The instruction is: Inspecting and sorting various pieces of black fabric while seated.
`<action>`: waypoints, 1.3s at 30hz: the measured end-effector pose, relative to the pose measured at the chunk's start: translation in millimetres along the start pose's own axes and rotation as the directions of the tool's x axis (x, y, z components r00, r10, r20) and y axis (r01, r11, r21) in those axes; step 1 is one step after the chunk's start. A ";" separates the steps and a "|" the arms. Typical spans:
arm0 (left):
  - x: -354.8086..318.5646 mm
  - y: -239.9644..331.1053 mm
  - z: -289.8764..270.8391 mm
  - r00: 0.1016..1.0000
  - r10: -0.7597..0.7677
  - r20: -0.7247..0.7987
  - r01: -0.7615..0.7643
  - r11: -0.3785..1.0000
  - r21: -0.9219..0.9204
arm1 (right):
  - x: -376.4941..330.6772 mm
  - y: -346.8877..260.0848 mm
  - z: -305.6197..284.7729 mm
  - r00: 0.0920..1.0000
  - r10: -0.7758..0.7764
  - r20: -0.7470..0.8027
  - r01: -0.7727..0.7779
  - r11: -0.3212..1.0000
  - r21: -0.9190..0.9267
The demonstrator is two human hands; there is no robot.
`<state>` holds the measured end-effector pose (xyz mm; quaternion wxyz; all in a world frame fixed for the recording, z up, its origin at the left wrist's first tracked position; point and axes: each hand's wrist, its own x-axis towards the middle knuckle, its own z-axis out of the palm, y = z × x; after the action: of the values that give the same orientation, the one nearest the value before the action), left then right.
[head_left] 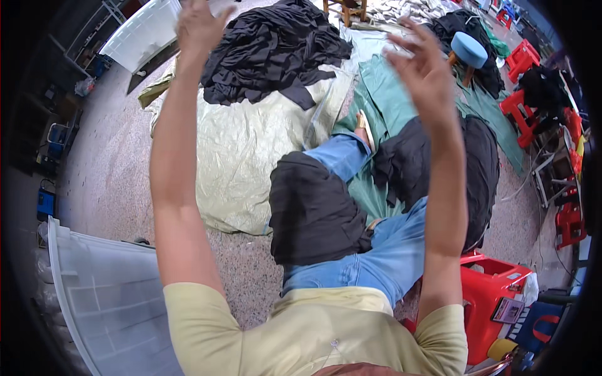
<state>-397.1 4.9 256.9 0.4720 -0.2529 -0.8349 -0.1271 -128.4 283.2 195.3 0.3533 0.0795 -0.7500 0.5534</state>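
Observation:
Both my arms are raised in front of me, with neither hand touching any cloth. My left hand (199,26) is at the top edge, its thumb spread out and its fingertips partly cut off; I see nothing in it. My right hand (425,72) is lifted on the other side, its fingers apart, slightly blurred and empty. A folded stack of black cloth (316,213) lies across my left thigh. Beside my right leg is a second heap of black cloth (480,175). Farther ahead, a big loose pile of black cloth (269,50) spreads near my left hand.
A pale plastic sheet (235,163) and a green sheet (385,88) cover the floor ahead. White bins stand at the lower left (113,294) and far left (141,37). Red stools (483,301) and a blue-topped stool (469,50) are to the right.

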 end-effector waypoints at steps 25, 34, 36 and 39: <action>-413.7 177.4 -142.9 0.644 0.176 0.744 0.363 0.786 -0.500 | -300.4 48.6 -1.9 0.955 0.139 -0.261 -0.256 0.831 -0.494; -412.9 143.6 -122.7 0.578 -0.250 0.777 0.772 0.477 -0.421 | -243.4 -21.8 0.3 0.974 -0.107 -0.201 0.011 0.904 -0.427; -390.2 111.4 -118.9 0.571 -0.259 0.779 0.779 0.469 -0.415 | -240.2 -5.6 -8.4 0.989 0.102 -0.106 -0.132 0.935 -0.329; -342.2 96.0 -151.6 0.685 -0.376 0.624 0.727 0.413 -0.549 | -225.8 -16.7 -7.0 0.953 0.121 0.279 0.007 0.909 -0.416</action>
<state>-89.3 -86.3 41.8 0.0611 -0.1494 -0.8097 -0.5642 49.8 221.7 69.7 0.2281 0.0636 -0.8965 0.3745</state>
